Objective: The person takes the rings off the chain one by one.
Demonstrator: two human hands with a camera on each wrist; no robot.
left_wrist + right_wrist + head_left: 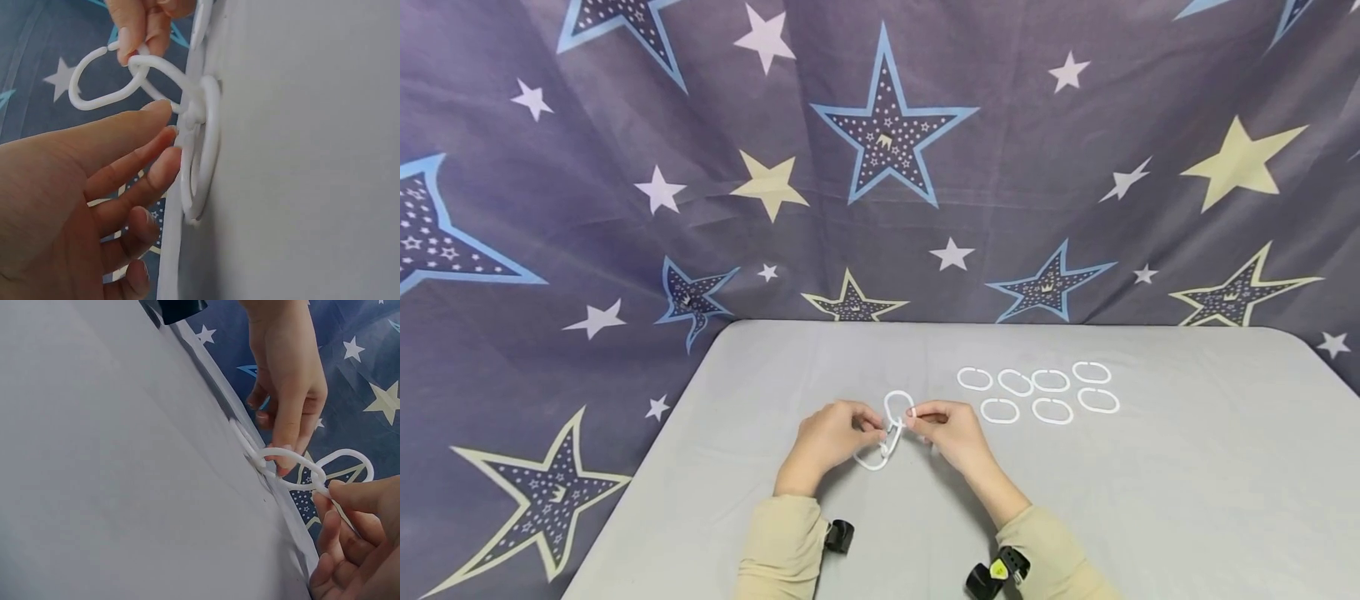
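Observation:
White plastic oval links hang joined in a short chain between the hands. The left hand (831, 437) pinches the middle link (169, 70) between thumb and fingertips, its other fingers loosely bent. With thumb and index finger, the right hand (953, 433) pinches the end link (371, 467) close to where it loops through the middle one. A small gap shows in the end link's side in the left wrist view. Below the left hand, the lower part of the chain (871, 467) lies at the tabletop; in the left wrist view its links (213, 137) overlap.
Several loose white oval links (1000, 422) lie in two rough rows on the grey cloth-covered table (1187, 483), right of and beyond the hands. A dark star-patterned curtain (1000, 200) hangs behind the table and along its left side. Black wrist cameras (839, 537) sit at both sleeves.

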